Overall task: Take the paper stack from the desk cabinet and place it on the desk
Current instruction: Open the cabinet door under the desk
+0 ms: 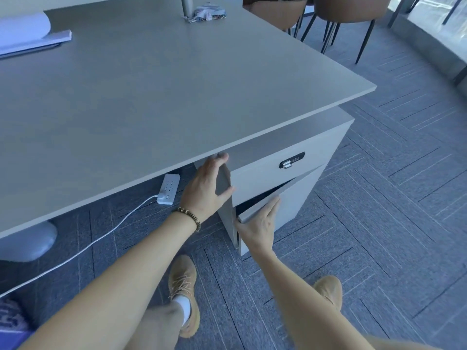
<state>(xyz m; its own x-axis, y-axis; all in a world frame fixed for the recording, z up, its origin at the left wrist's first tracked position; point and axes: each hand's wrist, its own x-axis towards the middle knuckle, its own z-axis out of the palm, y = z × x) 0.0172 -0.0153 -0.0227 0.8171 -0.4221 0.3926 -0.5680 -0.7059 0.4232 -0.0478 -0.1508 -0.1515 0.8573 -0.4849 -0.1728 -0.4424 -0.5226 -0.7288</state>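
Hands at the pale grey desk cabinet [290, 188] under the right corner of the flat grey desk top [151, 97]. Left hand [206, 189], beaded bracelet [188, 215] on its wrist, braces on the cabinet's upper left front corner: fingers over the top edge, thumb on the front face, a loose grip on the corner. Right hand [257, 223] grasps the top edge of the cabinet's lower grey door panel [280, 198], fingers curled over the lip; the panel stands tilted out from the top, a dark gap showing behind it. Upper drawer front with black combination lock [292, 160] sits flush. Paper stack not visible; the dark gap shows no contents. On the desk's far left lies a white rolled sheet on a flat pad [27, 34]. White power strip [168, 188] lies on the blue-grey carpet under the desk. Tan lace-up shoes [184, 294] stand just before the cabinet.
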